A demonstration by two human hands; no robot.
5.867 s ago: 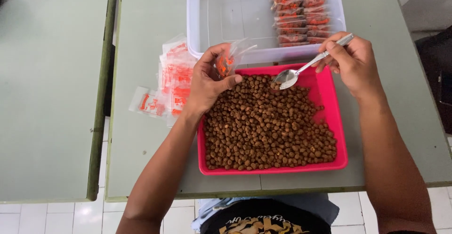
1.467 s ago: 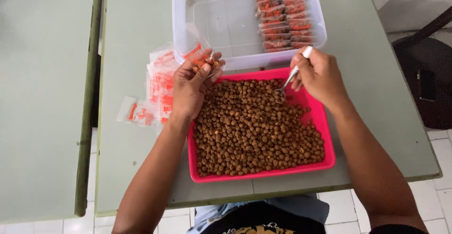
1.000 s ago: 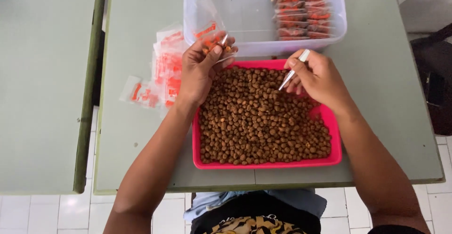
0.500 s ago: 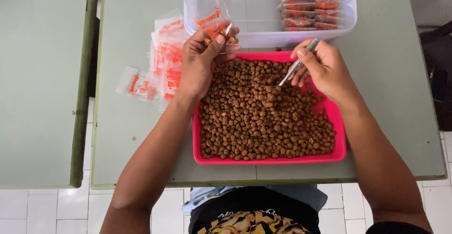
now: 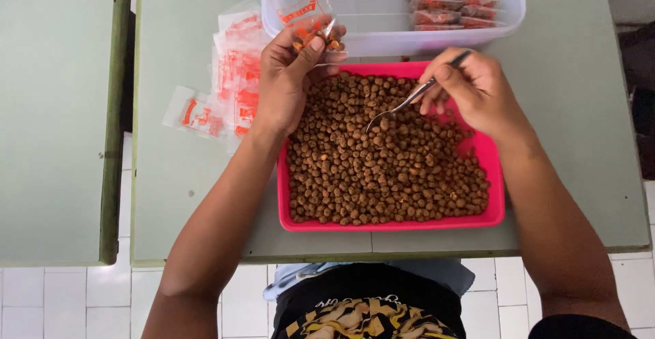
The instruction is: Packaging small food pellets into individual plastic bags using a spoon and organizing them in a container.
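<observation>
Head view: our left hand [image 5: 286, 79] pinches a small bag [image 5: 303, 12] open above the tray's [image 5: 392, 224] far left corner, a few nuts [image 5: 382, 161] inside. Our right hand [image 5: 471, 90] is closed around a spoon [image 5: 399, 109], bowl buried in nuts mid-tray. We'd take modest scoops and keep the bag mouth wide, over the tray.
</observation>
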